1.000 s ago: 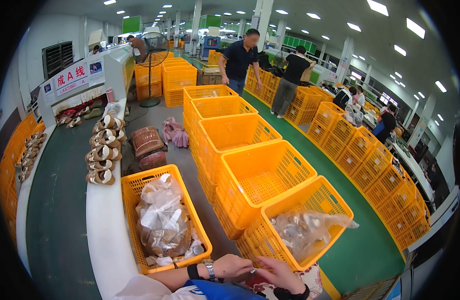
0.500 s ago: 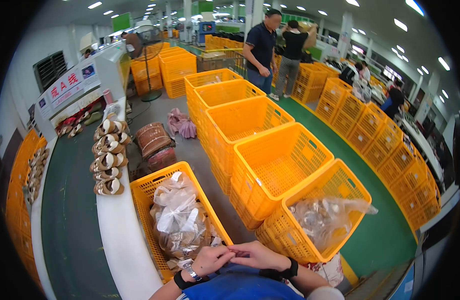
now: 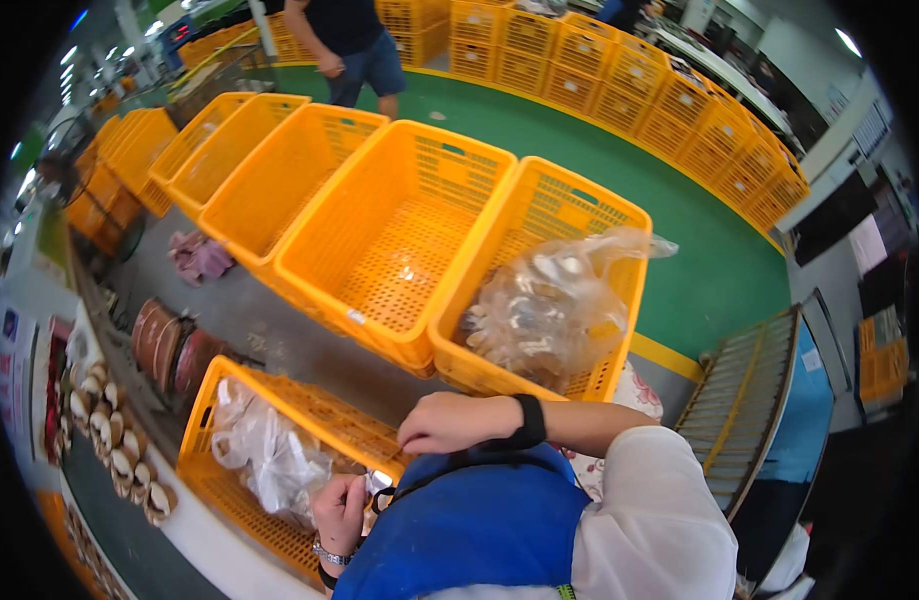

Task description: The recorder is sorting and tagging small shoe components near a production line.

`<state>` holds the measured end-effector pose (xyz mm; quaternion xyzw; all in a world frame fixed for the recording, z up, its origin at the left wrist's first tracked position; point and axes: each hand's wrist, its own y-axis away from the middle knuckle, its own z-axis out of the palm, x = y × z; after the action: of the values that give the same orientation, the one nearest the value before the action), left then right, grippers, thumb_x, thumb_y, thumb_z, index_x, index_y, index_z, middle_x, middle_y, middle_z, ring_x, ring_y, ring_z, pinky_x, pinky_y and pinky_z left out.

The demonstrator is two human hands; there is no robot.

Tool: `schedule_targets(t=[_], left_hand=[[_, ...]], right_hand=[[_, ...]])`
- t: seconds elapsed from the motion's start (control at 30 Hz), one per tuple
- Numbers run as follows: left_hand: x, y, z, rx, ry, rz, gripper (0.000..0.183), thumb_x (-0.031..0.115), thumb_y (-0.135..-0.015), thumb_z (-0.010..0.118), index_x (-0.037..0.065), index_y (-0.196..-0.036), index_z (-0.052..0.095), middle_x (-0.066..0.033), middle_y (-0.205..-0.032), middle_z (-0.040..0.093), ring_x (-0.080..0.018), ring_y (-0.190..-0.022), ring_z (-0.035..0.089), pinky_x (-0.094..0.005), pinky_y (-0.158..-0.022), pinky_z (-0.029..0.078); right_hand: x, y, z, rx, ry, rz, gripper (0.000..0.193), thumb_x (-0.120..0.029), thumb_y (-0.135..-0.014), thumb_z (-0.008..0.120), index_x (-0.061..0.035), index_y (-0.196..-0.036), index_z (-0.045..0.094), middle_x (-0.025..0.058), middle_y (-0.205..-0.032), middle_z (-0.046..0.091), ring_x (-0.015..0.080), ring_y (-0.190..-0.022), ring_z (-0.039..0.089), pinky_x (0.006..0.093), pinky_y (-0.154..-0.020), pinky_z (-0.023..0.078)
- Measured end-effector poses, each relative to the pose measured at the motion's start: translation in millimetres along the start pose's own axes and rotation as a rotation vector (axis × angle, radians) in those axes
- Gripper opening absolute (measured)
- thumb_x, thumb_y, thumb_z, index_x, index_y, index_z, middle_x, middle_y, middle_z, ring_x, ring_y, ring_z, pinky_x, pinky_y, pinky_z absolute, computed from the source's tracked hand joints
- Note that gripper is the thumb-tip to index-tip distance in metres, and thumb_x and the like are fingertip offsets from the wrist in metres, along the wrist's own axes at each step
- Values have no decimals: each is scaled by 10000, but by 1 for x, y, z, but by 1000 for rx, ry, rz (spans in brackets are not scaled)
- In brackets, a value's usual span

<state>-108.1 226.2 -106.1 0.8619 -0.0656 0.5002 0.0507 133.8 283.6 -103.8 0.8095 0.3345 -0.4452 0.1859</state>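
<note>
Yellow crates (image 3: 390, 262), grey floor (image 3: 305, 332), green walkway (image 3: 715, 295) beyond; both hands (image 3: 339, 512) (image 3: 445, 424) curled, cannot tell whether gripping anything

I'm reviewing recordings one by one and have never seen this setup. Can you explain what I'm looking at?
No machine here: a person works with two bare hands. The picture comes from the left of two fisheye cameras on the person's head, looking down, so straight edges bend toward its rim.

The left hand, with a watch at its wrist, is curled near the low crate. The right hand is near that crate's end. Whether either hand holds anything small, I can't tell.

A clear bag lies in the low crate, another in the right crate. Shoes are at the left.
</note>
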Motion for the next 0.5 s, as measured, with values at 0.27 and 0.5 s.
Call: schedule_targets(t=[0.27, 0.5], left_hand=[[67, -122, 79, -480, -137, 523, 139, 204, -807, 594, 79, -745, 600, -106, -605, 568, -289, -541, 568, -357, -484, 448], [78, -157, 114, -619, -223, 593, 218, 268, -858, 517, 87, -741, 554, -117, -589, 536, -313, -549, 551, -388, -489, 441]], right_hand=[[23, 62, -59, 250, -255, 214, 313, -235, -795, 622, -24, -1023, 585, 111, -789, 621, 218, -699, 612, 311, -634, 476], [39, 64, -81, 219, -248, 203, 180, -170, -789, 622, -48, -920, 609, 154, -780, 611, 307, -676, 592, 322, -596, 460]])
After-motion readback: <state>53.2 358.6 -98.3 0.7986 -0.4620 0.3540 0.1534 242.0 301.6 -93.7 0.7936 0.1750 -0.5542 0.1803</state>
